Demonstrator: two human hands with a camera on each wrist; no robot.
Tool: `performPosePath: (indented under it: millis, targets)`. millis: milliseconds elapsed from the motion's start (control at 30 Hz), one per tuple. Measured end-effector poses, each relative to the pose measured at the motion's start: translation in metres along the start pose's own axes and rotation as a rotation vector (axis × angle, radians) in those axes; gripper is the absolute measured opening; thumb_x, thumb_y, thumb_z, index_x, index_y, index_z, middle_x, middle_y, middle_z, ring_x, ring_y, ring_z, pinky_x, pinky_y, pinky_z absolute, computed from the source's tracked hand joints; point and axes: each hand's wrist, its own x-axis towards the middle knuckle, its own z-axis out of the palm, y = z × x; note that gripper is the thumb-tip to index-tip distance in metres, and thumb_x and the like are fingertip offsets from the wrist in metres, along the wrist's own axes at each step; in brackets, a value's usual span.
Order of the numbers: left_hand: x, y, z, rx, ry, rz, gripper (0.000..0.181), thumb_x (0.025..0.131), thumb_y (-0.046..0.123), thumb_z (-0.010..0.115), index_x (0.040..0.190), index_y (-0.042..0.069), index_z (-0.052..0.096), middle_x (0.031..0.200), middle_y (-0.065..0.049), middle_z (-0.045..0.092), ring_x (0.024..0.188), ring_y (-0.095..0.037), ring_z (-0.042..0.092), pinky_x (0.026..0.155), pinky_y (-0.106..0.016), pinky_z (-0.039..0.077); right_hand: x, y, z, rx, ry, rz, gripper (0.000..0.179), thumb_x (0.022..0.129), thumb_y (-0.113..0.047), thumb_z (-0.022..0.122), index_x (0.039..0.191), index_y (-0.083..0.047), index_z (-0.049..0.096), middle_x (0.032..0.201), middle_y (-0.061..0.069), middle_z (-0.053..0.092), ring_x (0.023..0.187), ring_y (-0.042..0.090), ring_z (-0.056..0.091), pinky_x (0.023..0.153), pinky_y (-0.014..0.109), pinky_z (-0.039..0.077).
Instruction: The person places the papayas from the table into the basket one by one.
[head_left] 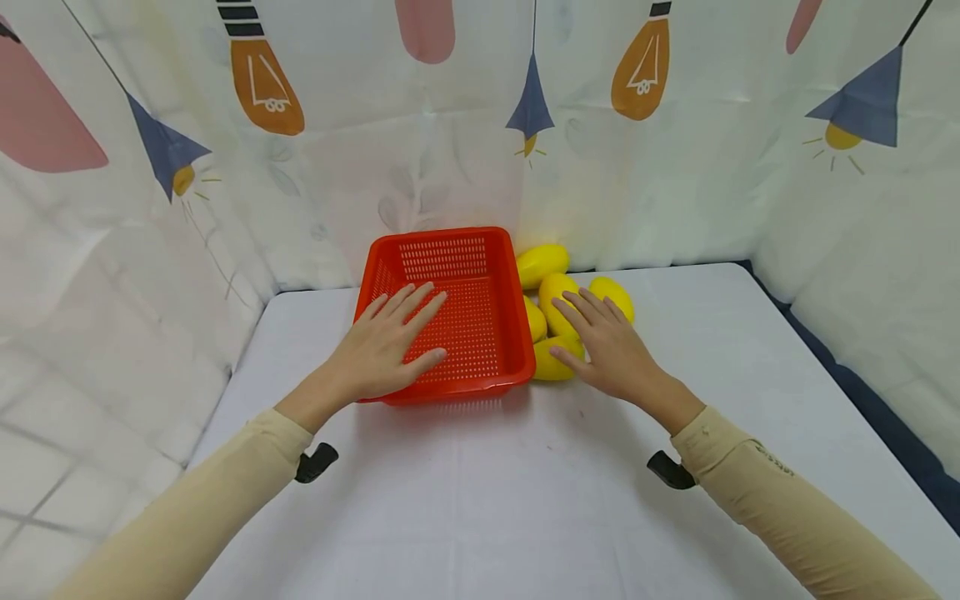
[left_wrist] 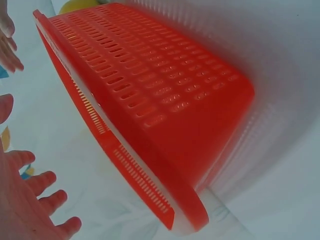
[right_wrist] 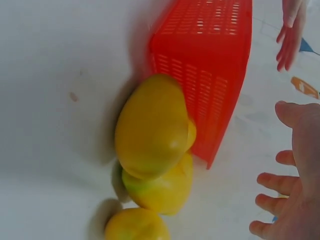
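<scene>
A red plastic basket (head_left: 480,325) with slotted walls stands on the white table; nothing lies inside the part of it that shows. My left hand (head_left: 386,346) hovers over its left front side, fingers spread and palm down. In the left wrist view that hand (left_wrist: 25,200) is above the basket's rim (left_wrist: 105,115), holding nothing. Several yellow mangoes (head_left: 553,358) lie in a cluster against the basket's right side. Over them my right hand (head_left: 615,350) is held with fingers spread, partly covering them. The right wrist view shows this hand (right_wrist: 300,185) apart from the nearest mango (right_wrist: 150,130).
White cloth covers the table (head_left: 480,508). A pale curtain (head_left: 345,183) printed with lamps and bulbs hangs behind and along both sides. A black wrist strap piece (head_left: 317,462) sticks out below the left sleeve, with another (head_left: 670,471) below the right.
</scene>
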Motion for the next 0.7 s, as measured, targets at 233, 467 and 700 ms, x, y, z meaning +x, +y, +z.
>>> performPosePath:
  millis: [233, 467, 700]
  targets:
    - [-0.001, -0.006, 0.004, -0.02, -0.002, -0.017, 0.076, 0.094, 0.058, 0.046, 0.155, 0.022, 0.019, 0.163, -0.004, 0.015, 0.149, -0.032, 0.018, 0.117, -0.059, 0.019, -0.001, 0.007, 0.002, 0.023, 0.011, 0.026, 0.069, 0.092, -0.039, 0.062, 0.148, -0.01, 0.036, 0.152, 0.016, 0.039, 0.143, 0.038, 0.03, 0.115, 0.059, 0.024]
    - [-0.001, -0.01, 0.006, -0.022, 0.003, -0.021, 0.077, 0.094, 0.059, 0.045, 0.155, 0.023, 0.017, 0.163, -0.004, 0.015, 0.148, -0.033, 0.018, 0.117, -0.059, 0.018, 0.001, 0.013, 0.004, 0.01, 0.035, 0.022, 0.069, 0.092, -0.038, 0.063, 0.148, -0.008, 0.036, 0.151, 0.016, 0.039, 0.142, 0.038, 0.031, 0.116, 0.057, 0.025]
    - [-0.004, -0.013, 0.008, -0.039, -0.008, -0.04, 0.077, 0.094, 0.058, 0.046, 0.155, 0.022, 0.018, 0.163, -0.005, 0.015, 0.148, -0.034, 0.019, 0.117, -0.059, 0.017, -0.001, 0.019, 0.007, 0.02, 0.022, 0.044, 0.069, 0.092, -0.038, 0.063, 0.148, -0.007, 0.036, 0.151, 0.018, 0.038, 0.142, 0.04, 0.031, 0.116, 0.057, 0.024]
